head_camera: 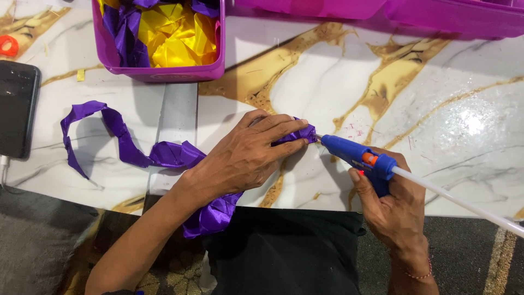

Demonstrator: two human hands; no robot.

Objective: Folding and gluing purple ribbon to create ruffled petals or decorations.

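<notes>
Here the left hand (245, 155) hides most of the folded purple ribbon (164, 154).

your left hand (245, 155) lies on the ribbon (164, 154) on the surface (453, 109); the glue gun (357, 158) sits right of it, the tub (158, 71) behind.

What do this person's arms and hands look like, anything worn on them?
Both forearms are bare, with no sleeves in view and no gloves. The left hand shows no rings or bands. The right hand has a thin reddish string bracelet at the wrist. No watch shows on either arm.
</notes>
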